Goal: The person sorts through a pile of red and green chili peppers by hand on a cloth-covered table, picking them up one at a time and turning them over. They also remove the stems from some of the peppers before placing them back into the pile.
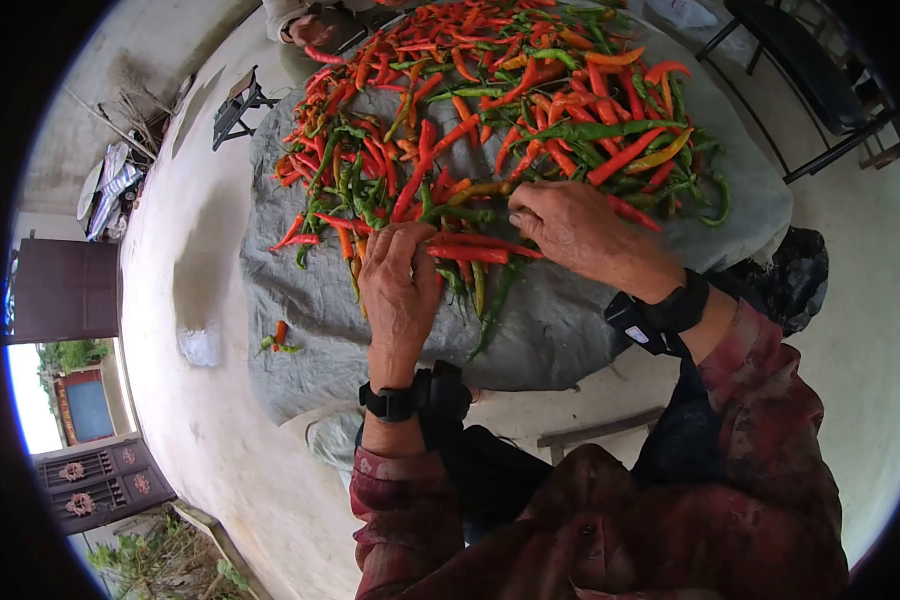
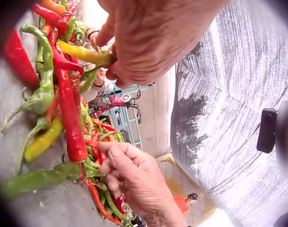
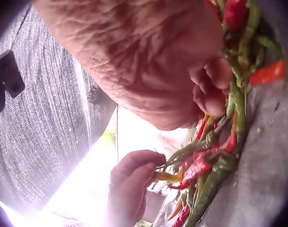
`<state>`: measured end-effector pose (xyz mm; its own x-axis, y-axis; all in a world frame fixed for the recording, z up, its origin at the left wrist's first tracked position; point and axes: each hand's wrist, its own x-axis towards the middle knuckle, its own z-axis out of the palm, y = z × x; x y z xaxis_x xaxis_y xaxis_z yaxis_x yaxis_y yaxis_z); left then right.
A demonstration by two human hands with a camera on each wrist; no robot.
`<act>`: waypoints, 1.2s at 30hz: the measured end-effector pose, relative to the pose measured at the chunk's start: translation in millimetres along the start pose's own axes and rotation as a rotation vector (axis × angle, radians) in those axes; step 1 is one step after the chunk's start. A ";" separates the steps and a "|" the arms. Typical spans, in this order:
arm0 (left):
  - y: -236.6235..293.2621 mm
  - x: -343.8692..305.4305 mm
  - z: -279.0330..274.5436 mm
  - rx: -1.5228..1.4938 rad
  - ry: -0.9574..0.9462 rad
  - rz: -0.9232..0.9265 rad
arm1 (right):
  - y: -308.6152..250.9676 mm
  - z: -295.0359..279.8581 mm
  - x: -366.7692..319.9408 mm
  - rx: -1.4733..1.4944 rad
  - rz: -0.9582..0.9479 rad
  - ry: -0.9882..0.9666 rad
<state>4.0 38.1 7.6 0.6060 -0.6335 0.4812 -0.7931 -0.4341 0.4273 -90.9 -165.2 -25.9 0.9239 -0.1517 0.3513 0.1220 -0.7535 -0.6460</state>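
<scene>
Many red, green and yellow chili peppers (image 1: 610, 130) lie heaped on a grey cloth (image 1: 310, 350). My left hand (image 1: 400, 290) is at the near edge of the heap. In the left wrist view, that hand (image 2: 148, 42) pinches one end of a yellow pepper (image 2: 85, 53); the right wrist view shows this pepper (image 3: 167, 177) too. My right hand (image 1: 595, 240) is to the right with fingers curled, low over the peppers. In the left wrist view its fingertips are beside a red pepper tip (image 2: 92, 143); whether they grip it is unclear. Red peppers (image 1: 470, 254) lie between the hands.
Another person's hand (image 1: 310, 32) is at the far left edge of the heap. A black stool (image 1: 805, 65) stands at the upper right, a small folding stool (image 1: 238, 110) at the left. A black bag (image 1: 800, 280) sits right of the cloth. Few peppers (image 1: 280, 338) lie apart.
</scene>
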 end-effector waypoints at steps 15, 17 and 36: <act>-3.0 -2.2 8.3 0.069 -0.049 0.044 | -6.2 18.7 13.6 -0.124 -0.003 0.003; -8.2 -5.3 12.5 0.093 -0.064 0.038 | -3.7 15.1 13.9 -0.041 0.033 0.001; 6.9 -0.2 31.5 0.197 -0.151 0.151 | 10.7 -49.4 1.3 0.644 0.289 -0.281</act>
<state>-3.5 15.1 -13.7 0.4758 -0.7820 0.4025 -0.8793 -0.4345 0.1952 -106.3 -205.0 1.1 0.9984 -0.0524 -0.0220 -0.0307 -0.1735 -0.9843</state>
